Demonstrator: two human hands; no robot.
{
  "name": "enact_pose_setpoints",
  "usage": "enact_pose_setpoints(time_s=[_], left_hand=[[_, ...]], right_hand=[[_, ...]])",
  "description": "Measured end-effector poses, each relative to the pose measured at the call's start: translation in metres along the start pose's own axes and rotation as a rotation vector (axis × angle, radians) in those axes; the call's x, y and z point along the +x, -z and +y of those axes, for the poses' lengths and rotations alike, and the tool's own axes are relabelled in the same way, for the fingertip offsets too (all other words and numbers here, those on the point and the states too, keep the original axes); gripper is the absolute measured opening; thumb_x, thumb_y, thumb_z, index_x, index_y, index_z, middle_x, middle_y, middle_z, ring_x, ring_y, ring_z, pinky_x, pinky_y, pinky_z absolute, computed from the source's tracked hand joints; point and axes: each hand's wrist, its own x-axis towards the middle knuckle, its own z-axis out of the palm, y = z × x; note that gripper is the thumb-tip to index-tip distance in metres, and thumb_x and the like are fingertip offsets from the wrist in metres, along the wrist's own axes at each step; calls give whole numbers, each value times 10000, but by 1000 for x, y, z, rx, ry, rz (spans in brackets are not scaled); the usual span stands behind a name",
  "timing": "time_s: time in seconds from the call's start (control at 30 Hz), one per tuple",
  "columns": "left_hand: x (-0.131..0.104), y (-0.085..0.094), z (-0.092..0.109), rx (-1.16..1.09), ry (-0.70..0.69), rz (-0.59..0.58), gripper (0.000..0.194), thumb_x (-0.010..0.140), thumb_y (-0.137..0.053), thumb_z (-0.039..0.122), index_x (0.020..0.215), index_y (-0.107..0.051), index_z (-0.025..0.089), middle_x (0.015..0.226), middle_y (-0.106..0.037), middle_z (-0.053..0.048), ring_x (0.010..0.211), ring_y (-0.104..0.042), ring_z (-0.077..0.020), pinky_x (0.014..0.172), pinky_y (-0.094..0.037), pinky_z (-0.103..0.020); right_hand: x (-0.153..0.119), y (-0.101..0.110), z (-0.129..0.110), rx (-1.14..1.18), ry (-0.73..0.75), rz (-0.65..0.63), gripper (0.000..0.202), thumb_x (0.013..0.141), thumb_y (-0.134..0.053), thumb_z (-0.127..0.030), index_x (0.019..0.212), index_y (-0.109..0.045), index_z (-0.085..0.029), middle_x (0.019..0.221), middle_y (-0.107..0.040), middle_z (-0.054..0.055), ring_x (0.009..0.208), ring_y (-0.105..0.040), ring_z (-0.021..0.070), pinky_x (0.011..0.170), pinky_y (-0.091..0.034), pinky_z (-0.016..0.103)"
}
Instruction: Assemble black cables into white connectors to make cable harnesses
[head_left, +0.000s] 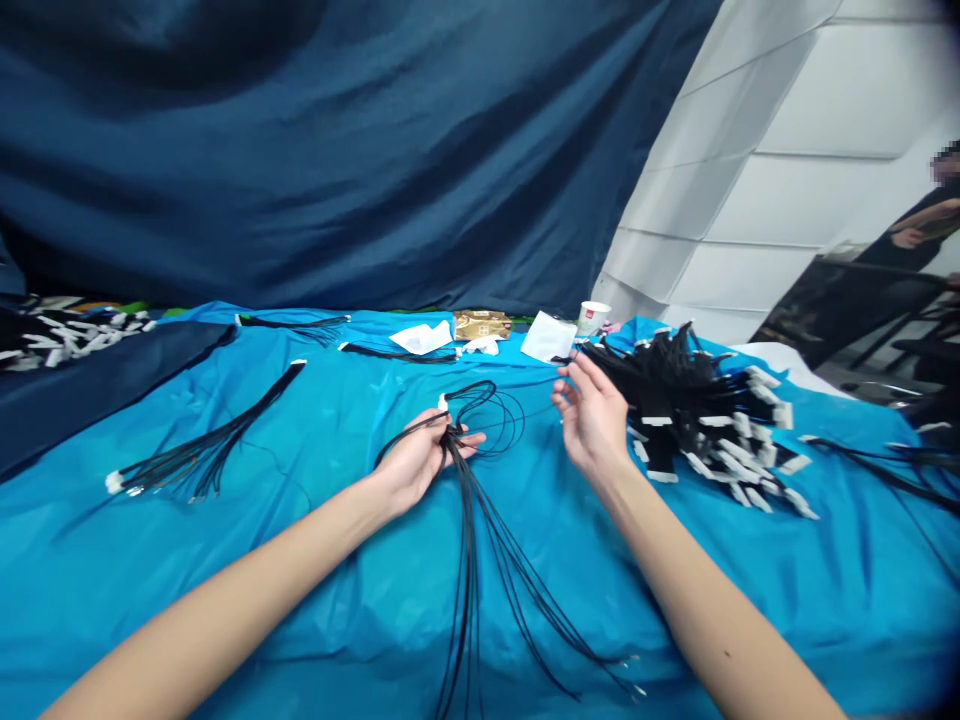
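Note:
My left hand [416,462] is closed round a bundle of thin black cables [466,510] near its white connector [442,402]. Some cables loop above the fingers, while the long loose ends hang down toward the front edge. To the right, my right hand [594,415] is raised with its fingers curled and the thumb and fingertips close together. A thin dark strand seems to run from the bundle toward it; what its fingertips hold is too small to make out. Just beyond that hand lies a large pile of black cables with white connectors [675,390].
Further cable bundles lie at the left [217,440], the back [397,353] and the right edge [885,465] of the blue cloth [337,600]. Behind are a tissue pack [482,325], white papers [550,337] and a paper cup [593,318]. A person [919,225] is at the far right.

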Motion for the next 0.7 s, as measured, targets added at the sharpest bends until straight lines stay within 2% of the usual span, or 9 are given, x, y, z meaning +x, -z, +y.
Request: enact_pose_setpoints(time_s=[0.07, 0.13, 0.17, 0.23, 0.3, 0.37, 0.7], left_hand=[[-2, 0, -3, 38, -48, -23, 73, 826, -408, 92, 789, -418, 155, 778, -569, -39, 743, -663, -177, 717, -502, -309], [-4, 0, -4, 73, -112, -62, 60, 817, -447, 126, 776, -421, 161, 788, -562, -21, 768, -658, -166, 749, -487, -299], [-5, 0, -5, 90, -148, -78, 60, 813, -470, 156, 775, -424, 164, 791, -559, -14, 777, -655, -162, 762, -480, -297], [-6, 0, -6, 133, -218, -95, 114, 804, -512, 246, 780, -433, 168, 803, -555, -6, 783, -648, -155, 768, -472, -292], [-6, 1, -7, 183, -272, -101, 193, 788, -533, 342, 788, -443, 171, 834, -561, -10, 779, -639, -146, 756, -467, -279], [-5, 1, -8, 221, -314, -117, 240, 778, -532, 399, 803, -456, 173, 881, -568, -18, 783, -629, -135, 748, -461, -264], [-6, -1, -9, 295, -359, -116, 253, 781, -514, 425, 820, -472, 178, 914, -574, -22, 774, -612, -126, 725, -447, -240]], right_hand=[[-4, -1, -3, -177, 263, -17, 238, 660, -665, -293, 877, -652, -195, 686, -571, -21, 484, -453, 60, 413, -349, 202], [-14, -3, -4, -402, 508, -103, 178, 702, -638, -328, 809, -674, -190, 699, -566, 1, 540, -462, 85, 452, -355, 224], [-20, -5, -3, -514, 601, -175, 151, 715, -633, -322, 774, -680, -191, 699, -566, 12, 589, -480, 103, 486, -369, 235], [-31, -7, 0, -675, 685, -340, 116, 733, -625, -302, 734, -678, -199, 649, -546, 6, 560, -455, 103, 477, -346, 242], [-40, -9, 4, -763, 711, -463, 108, 752, -607, -274, 716, -673, -196, 618, -538, 2, 551, -455, 103, 491, -354, 247], [-44, -10, 6, -796, 712, -514, 113, 762, -593, -251, 705, -667, -187, 607, -539, 0, 558, -471, 104, 509, -368, 246], [-45, -10, 7, -838, 700, -555, 116, 750, -584, -191, 657, -651, -175, 582, -538, -3, 557, -470, 107, 520, -370, 238]])
